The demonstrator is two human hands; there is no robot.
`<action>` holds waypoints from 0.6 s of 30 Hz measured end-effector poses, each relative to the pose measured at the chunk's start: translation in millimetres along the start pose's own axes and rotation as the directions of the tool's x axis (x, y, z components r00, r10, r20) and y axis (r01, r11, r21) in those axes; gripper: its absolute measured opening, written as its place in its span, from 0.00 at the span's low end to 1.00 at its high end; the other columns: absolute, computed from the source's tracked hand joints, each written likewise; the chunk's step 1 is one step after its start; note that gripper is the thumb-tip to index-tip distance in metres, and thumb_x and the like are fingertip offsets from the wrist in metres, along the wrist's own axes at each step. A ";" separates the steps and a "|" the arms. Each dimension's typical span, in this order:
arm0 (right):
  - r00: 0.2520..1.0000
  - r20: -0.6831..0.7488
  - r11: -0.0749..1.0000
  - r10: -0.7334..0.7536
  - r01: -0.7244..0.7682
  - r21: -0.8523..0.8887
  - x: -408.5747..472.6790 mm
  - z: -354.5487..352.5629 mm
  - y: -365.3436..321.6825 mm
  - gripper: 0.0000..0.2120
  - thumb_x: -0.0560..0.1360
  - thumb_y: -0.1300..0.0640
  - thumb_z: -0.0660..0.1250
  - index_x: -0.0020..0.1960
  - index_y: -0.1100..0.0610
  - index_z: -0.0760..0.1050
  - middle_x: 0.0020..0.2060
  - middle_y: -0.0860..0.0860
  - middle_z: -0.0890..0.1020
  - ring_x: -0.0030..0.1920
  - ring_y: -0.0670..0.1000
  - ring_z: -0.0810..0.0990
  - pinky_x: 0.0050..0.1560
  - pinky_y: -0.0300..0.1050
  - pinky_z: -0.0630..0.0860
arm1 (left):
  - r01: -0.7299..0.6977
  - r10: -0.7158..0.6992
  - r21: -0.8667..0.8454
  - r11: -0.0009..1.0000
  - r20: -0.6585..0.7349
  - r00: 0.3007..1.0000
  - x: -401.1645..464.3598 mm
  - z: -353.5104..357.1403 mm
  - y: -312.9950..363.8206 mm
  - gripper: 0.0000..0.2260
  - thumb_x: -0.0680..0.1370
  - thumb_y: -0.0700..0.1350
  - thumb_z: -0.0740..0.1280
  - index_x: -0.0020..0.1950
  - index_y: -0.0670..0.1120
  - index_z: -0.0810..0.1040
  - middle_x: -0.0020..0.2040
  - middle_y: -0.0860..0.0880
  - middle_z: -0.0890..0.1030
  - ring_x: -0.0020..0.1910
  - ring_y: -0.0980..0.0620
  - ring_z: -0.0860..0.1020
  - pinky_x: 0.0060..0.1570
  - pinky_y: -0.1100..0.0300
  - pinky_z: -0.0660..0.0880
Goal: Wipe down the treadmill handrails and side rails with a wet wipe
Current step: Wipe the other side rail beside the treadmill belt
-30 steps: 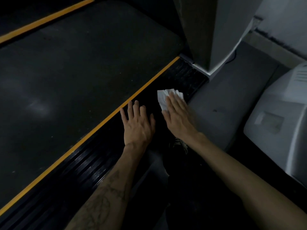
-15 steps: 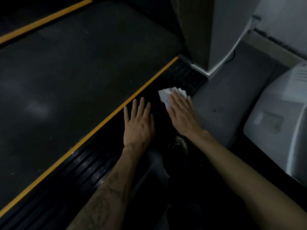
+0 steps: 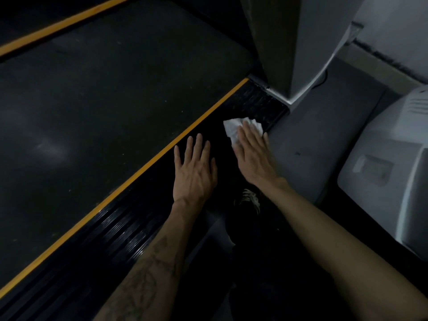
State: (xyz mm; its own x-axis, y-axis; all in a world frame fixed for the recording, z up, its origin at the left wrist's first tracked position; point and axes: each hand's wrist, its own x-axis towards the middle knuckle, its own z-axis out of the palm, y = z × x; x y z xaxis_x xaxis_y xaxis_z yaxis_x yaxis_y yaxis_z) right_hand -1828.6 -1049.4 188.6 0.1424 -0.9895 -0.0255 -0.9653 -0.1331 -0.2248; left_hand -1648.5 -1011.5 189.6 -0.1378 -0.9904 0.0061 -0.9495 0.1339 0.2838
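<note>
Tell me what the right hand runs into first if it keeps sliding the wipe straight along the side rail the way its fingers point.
The right hand would push the wipe up the ribbed side rail; first obstacle looks like the grey upright's base, though depth is unclear.

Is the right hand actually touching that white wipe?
Touching. The head view shows the right hand lying flat on the white wipe, its fingers overlapping it and pressing it onto the black side rail.
</note>
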 end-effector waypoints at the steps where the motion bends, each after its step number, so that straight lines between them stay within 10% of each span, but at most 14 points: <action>1: 1.000 0.002 1.000 0.026 -0.026 0.007 5.0 -1.1 0.6 0.38 0.80 0.39 0.31 0.84 0.58 0.47 0.83 0.52 0.45 0.82 0.50 0.41 0.81 0.53 0.40 | 0.003 -0.003 -0.006 1.000 -0.005 1.000 -0.1 0.1 0.1 0.32 0.82 0.57 0.37 0.83 0.47 0.56 0.84 0.47 0.50 0.83 0.48 0.43 0.81 0.41 0.42; 18: 0.990 -0.094 0.986 -0.102 0.113 0.120 -26.0 14.5 4.0 0.32 0.85 0.44 0.46 0.83 0.59 0.50 0.83 0.54 0.50 0.83 0.53 0.46 0.80 0.61 0.53 | 0.023 -0.023 -0.025 0.999 -0.013 1.000 1.5 0.1 0.9 0.26 0.86 0.56 0.46 0.83 0.49 0.57 0.84 0.47 0.51 0.83 0.48 0.44 0.81 0.43 0.42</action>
State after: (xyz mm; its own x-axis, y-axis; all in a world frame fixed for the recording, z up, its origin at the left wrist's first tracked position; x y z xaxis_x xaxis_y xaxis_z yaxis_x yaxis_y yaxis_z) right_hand -1833.0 -1023.4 174.3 0.2188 -0.9717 0.0887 -0.9097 -0.2360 -0.3417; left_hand -1649.6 -1012.9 189.8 -0.1120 -0.9936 0.0123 -0.9450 0.1103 0.3079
